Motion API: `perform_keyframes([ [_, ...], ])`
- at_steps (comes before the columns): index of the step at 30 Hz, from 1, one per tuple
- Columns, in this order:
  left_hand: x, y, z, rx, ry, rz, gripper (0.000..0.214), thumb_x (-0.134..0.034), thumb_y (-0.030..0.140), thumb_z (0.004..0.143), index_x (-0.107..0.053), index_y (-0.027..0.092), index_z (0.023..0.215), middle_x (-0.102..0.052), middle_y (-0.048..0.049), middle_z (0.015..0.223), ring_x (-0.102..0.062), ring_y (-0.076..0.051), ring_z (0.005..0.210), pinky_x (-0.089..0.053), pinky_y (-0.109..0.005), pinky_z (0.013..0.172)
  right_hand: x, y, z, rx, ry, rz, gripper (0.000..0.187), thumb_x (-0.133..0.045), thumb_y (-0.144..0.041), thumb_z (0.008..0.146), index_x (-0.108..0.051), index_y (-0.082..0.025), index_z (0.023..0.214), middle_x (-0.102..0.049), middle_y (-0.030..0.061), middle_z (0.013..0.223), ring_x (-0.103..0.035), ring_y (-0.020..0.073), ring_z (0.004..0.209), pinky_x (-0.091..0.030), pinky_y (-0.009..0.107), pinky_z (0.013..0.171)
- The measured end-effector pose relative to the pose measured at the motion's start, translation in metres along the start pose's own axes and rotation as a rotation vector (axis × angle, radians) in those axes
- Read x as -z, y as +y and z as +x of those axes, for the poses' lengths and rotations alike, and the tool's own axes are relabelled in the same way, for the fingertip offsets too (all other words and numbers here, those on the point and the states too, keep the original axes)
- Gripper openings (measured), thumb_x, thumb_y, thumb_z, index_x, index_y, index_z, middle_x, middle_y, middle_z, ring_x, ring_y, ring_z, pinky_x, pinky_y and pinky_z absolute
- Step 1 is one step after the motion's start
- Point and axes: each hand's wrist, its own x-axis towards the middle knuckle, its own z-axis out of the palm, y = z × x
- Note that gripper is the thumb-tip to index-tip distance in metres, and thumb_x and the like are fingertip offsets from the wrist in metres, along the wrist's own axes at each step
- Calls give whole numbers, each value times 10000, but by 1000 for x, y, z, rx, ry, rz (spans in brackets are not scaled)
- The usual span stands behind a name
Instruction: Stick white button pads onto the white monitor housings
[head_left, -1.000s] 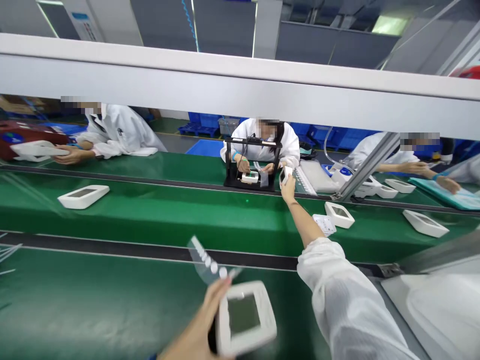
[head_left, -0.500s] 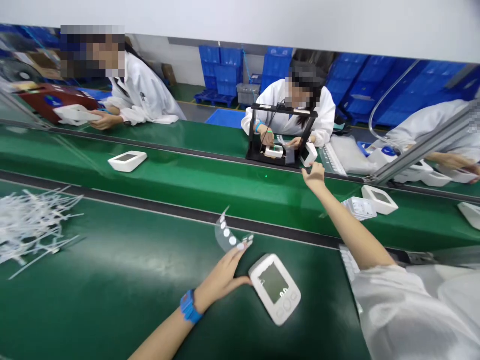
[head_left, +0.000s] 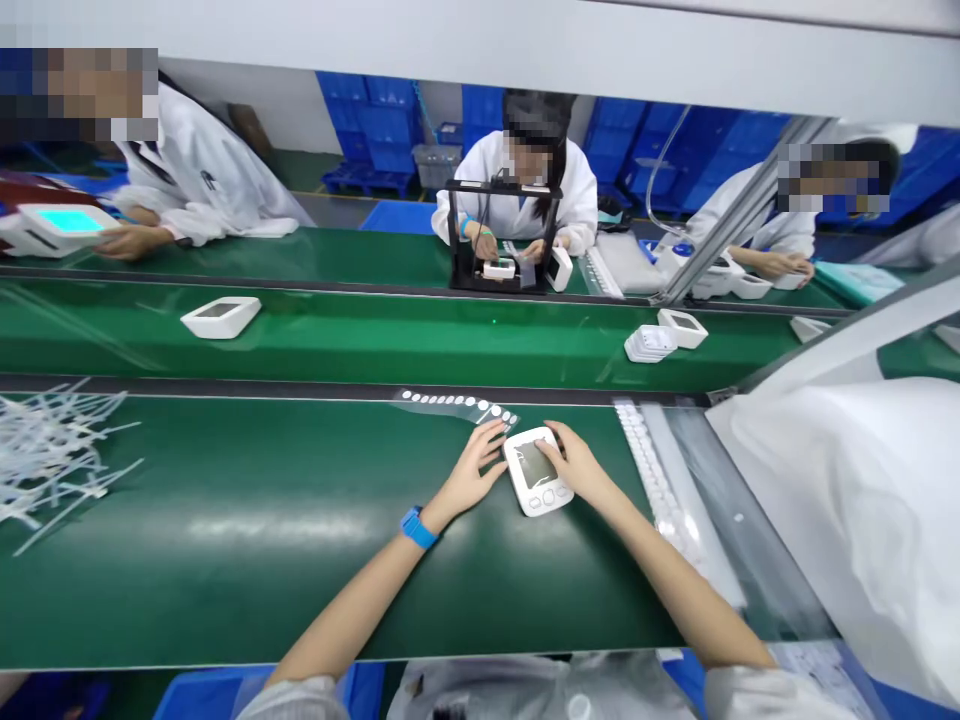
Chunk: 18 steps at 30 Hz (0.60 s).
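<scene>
Head view: one white device with grey screen and buttons (head_left: 551,498), lying face up on the green worktop (head_left: 262,580), between the two hands. Left hand (head_left: 474,472), blue band at wrist: fingers spread, beside the device's left edge; thumb contact cannot be told. Right hand (head_left: 577,465): clasping the device's upper right edge, thumb over the screen. One clear strip with white dots (head_left: 450,402), at the left fingertips, along the worktop's far edge. One heap of white strips (head_left: 45,450), far left. One stack of white parts (head_left: 649,345), on the green conveyor (head_left: 375,340) beyond, touching or just beside a second white unit (head_left: 684,330).
</scene>
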Motion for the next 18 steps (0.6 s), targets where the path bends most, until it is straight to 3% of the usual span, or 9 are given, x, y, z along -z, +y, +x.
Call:
perform_keyframes([
  [3,5,8,0,-34,129,102,307,-596,280,882,-616,240,1186,-545,-105,1313,-499,-252,1272,-423,-452,1064,3,-14,-18,69,195,5,317,-540,-381,896,-603,-256,1181,-594,100,1208,-531,291,1140,-411,503,1005],
  [5,7,13,-5,-32,206,54,256,-637,294,852,-665,221,1096,-619,-95,1202,-562,-247,1195,-446,-449,1043,-1,-29,-28,137,240,57,211,-542,-350,902,-657,-289,1068,-598,80,1171,-532,279,1132,-419,485,1003],
  [10,-2,20,-21,43,243,-259,307,-729,311,769,-680,183,1044,-614,-85,1137,-699,-181,863,-573,-377,874,-26,-59,-38,217,220,207,138,-581,-322,886,-717,-301,889,-624,65,1096,-599,249,1037,-490,428,939],
  [18,-10,17,-28,-71,298,-232,195,-719,261,791,-726,183,970,-665,-75,1037,-702,-187,890,-595,-338,846,-43,-59,-33,354,332,288,99,-644,-239,861,-739,-266,866,-633,67,1029,-641,200,882,-552,371,819],
])
